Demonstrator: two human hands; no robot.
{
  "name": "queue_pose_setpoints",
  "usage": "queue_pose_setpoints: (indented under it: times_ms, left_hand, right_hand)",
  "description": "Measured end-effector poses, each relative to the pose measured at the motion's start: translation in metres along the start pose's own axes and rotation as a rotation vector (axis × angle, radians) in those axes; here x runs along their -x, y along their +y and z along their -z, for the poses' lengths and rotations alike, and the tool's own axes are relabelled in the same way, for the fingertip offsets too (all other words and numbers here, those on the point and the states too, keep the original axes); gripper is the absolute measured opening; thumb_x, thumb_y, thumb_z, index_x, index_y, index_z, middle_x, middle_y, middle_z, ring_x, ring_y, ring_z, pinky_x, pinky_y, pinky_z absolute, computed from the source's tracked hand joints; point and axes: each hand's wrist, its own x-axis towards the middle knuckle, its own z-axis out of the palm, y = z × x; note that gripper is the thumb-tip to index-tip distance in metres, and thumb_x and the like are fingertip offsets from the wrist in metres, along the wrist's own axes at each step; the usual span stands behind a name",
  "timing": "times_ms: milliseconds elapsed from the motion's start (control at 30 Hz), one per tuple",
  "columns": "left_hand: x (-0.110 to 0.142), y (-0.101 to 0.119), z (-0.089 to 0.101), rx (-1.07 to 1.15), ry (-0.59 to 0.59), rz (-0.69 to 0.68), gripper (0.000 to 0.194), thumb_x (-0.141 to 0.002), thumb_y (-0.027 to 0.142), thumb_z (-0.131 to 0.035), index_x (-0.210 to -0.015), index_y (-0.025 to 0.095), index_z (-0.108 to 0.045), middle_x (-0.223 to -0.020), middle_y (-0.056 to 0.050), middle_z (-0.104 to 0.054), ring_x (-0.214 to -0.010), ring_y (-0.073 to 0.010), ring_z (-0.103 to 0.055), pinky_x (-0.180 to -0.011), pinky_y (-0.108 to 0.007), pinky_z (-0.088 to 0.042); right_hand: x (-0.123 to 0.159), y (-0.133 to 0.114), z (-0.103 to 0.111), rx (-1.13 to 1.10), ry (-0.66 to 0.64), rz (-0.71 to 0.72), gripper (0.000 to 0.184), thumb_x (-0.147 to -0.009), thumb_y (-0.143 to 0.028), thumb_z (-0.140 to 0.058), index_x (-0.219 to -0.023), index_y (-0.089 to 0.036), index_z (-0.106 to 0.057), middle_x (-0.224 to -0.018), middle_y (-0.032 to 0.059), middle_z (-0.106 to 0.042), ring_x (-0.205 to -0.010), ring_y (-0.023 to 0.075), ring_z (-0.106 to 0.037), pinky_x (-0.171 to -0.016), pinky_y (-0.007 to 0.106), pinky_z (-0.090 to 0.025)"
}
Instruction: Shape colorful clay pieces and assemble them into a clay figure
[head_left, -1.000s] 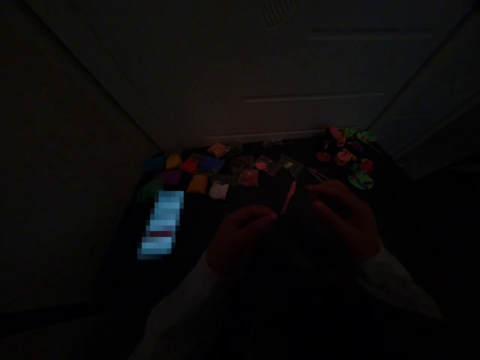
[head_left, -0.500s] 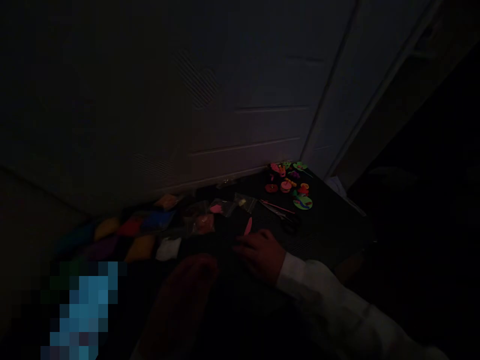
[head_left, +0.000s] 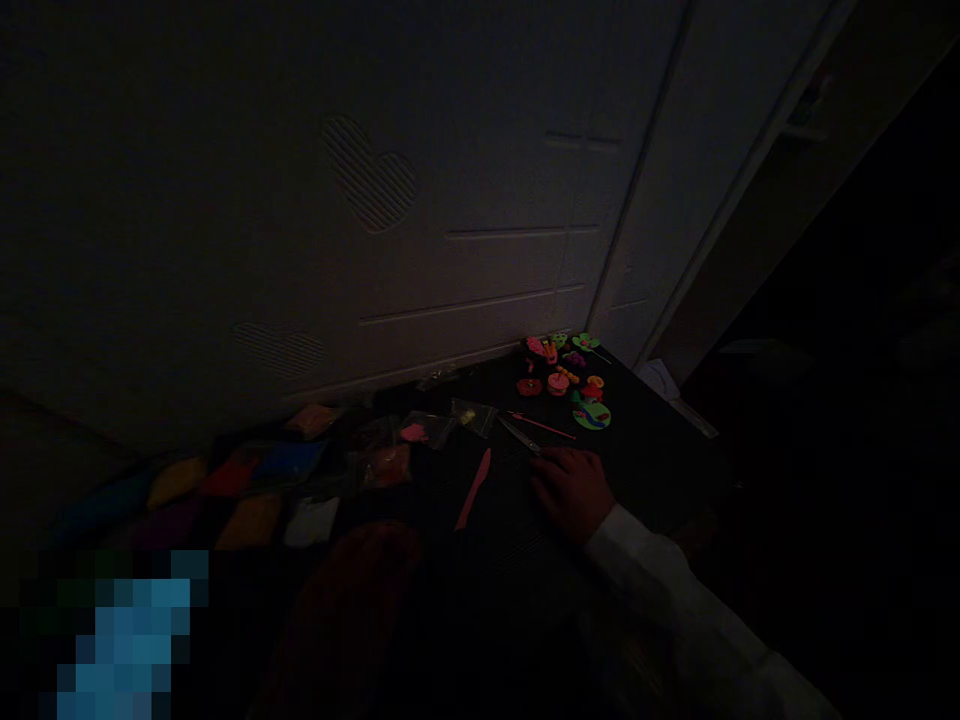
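Right hand (head_left: 571, 493) rests flat on the dark mat (head_left: 652, 480), pinching nothing; pink clay knife (head_left: 473, 488) to its left, scissors (head_left: 519, 435) just beyond. Dim shape, probably left hand (head_left: 341, 600), state unclear.

No words, numbers or brands can be read anywhere: the clear plastic bags (head_left: 472, 417) on the far side are too dark and small, and the blue patch (head_left: 124, 640) at near left is pixelated beyond reading.
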Motion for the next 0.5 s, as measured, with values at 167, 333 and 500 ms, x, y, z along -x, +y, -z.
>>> queue_pose_setpoints:
  times_ms: [167,333,500]
  left_hand:
    - [0.003,-0.003,0.006,0.029,0.024,0.027,0.024,-0.083,0.030,-0.045,-0.104,0.020,-0.052,-0.109,-0.007,-0.052,-0.093,-0.0175,-0.052,-0.077,-0.036,-0.046]
    - [0.004,-0.014,0.018,0.115,0.079,0.061,0.022,-0.083,0.030,-0.045,-0.101,0.021,-0.053,-0.106,-0.007,-0.054,-0.091,-0.0166,-0.052,-0.076,-0.035,-0.046]
    - [0.007,-0.020,0.031,0.226,0.154,0.088,0.019,-0.077,0.033,-0.053,-0.087,0.019,-0.059,-0.085,-0.003,-0.061,-0.081,-0.0171,-0.057,-0.069,-0.034,-0.047]
  right_hand:
    - [-0.027,0.058,0.016,-0.138,0.224,-0.222,0.043,-0.075,-0.039,-0.049,-0.113,-0.018,-0.049,-0.114,0.0123,-0.051,-0.107,0.0252,-0.045,-0.088,0.047,-0.034]
    - [-0.057,0.125,0.023,-0.326,0.306,-0.451,0.065,-0.069,-0.048,-0.054,-0.122,-0.013,-0.038,-0.113,0.0158,-0.050,-0.104,0.0248,-0.049,-0.087,0.044,-0.039]
    - [-0.083,0.142,0.020,-0.539,0.173,-0.462,0.067,-0.061,-0.045,-0.062,-0.119,-0.017,-0.042,-0.109,0.0112,-0.055,-0.097,0.0212,-0.055,-0.079,0.035,-0.047]
